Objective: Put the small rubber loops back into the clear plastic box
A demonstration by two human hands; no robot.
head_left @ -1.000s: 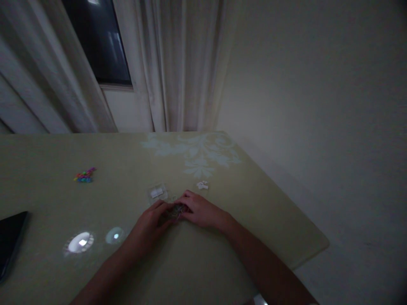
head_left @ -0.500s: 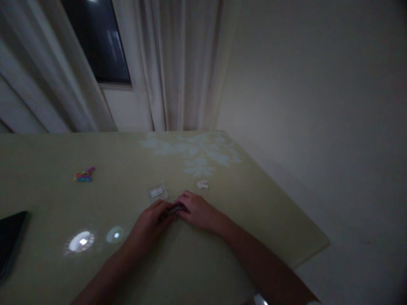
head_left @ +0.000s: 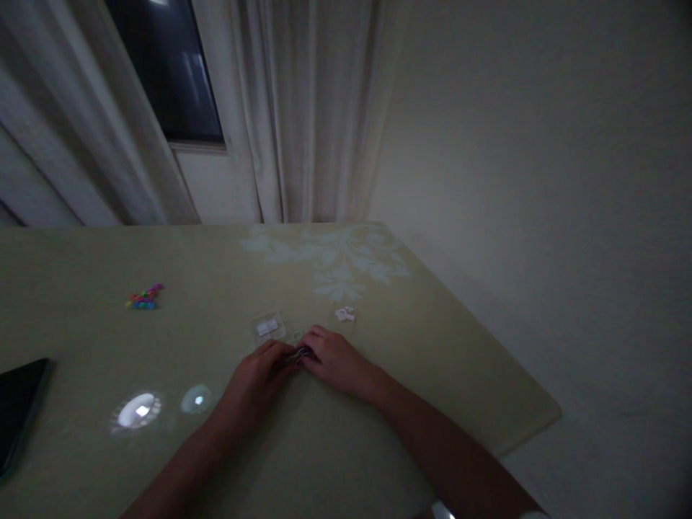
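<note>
Both my hands meet low over the table, fingers curled around a small dark bundle [head_left: 298,355] with thin shiny strands. It is mostly hidden by the fingers, and its kind cannot be made out. My left hand [head_left: 262,371] grips its left side and my right hand [head_left: 336,360] pinches its right side. Just beyond the fingertips lies a small pale ring [head_left: 296,336]. A clear plastic case [head_left: 269,327] with a white label rests past my left hand. Past my right hand are small white pieces [head_left: 344,314], seemingly on a clear backing.
On the left of the table [head_left: 432,360] lies a little pile of colourful small pieces [head_left: 144,297]. A dark tablet or phone [head_left: 21,411] sits at the left edge. Curtains [head_left: 318,108] and a wall [head_left: 530,180] border the table's far and right sides.
My hands stay in nearly the same place. The fingers have shifted slightly around the dark bundle; nothing else has visibly moved.
</note>
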